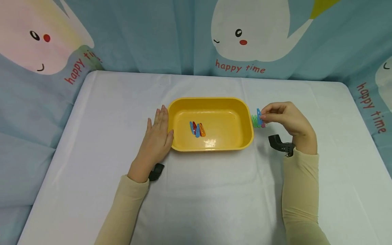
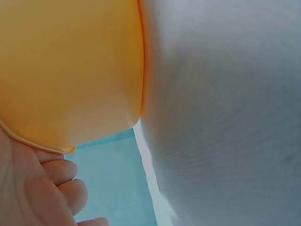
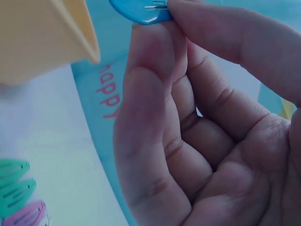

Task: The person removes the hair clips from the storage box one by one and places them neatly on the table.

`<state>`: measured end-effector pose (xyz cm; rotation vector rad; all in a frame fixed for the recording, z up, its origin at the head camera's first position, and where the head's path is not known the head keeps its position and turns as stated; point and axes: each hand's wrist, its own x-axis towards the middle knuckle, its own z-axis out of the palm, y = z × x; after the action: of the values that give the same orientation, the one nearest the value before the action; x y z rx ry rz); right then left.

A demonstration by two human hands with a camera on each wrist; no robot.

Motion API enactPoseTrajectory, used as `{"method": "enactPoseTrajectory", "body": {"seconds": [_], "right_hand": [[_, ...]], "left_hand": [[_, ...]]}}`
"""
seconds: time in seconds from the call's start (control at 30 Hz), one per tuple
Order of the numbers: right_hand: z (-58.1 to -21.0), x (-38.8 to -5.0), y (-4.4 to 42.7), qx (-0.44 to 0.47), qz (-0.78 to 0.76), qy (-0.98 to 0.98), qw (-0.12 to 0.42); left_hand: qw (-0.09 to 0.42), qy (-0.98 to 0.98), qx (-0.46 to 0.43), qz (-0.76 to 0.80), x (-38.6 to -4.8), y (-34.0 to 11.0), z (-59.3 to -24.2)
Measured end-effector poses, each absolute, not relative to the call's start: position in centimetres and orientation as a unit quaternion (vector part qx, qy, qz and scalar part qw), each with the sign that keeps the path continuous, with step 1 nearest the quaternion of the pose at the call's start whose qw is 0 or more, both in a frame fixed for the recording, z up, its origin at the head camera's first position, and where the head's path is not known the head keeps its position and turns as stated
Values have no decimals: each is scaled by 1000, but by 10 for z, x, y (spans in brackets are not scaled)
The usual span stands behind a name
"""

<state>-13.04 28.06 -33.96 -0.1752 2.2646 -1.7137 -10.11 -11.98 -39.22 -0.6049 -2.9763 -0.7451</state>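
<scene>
A yellow tray [image 1: 211, 98] stands on the white-covered table, with several snap hair clips [image 1: 197, 130] in blue, red and orange lying inside it. My left hand [image 1: 154, 139] rests against the tray's left rim, its fingers straight. Right of the tray, my right hand [image 1: 284, 117] pinches a blue snap hair clip [image 3: 141, 10] between thumb and fingers, raised above the table. Below it lie green hair clips [image 3: 14, 186] and a pink hair clip [image 3: 27, 214] beside the tray's right wall. Their far ends are cut off in the right wrist view.
Black wrist camera mounts [image 1: 281, 144] sit at both wrists. The white tablecloth [image 1: 208, 197] covers the table. A blue curtain [image 1: 147, 37] printed with whales hangs behind the far edge and at both sides.
</scene>
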Motion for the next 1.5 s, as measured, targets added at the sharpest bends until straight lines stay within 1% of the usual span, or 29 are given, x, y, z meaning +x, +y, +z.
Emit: {"method": "enactPoseTrajectory", "body": {"seconds": [0.37,0.53,0.7,1.17,1.33,1.5], "right_hand": [[-351,-132,297,7,-580,805,126],[-357,-134,303,52,-573,808,128],[-361,-134,309,78,-584,797,134],[-372,-134,333,113,-562,808,139],[-378,-136,334,124,-551,813,144],[-382,-138,328,135,-508,839,140]], "left_hand": [[11,-952,-196,-237,-101,-120,-391],[12,-951,-196,-240,-101,-119,-391],[12,-951,-195,-241,-101,-119,-391],[5,-951,-193,-242,-102,-119,-391],[6,-950,-195,-243,-102,-120,-391],[8,-950,-196,-242,-101,-120,-392]]}}
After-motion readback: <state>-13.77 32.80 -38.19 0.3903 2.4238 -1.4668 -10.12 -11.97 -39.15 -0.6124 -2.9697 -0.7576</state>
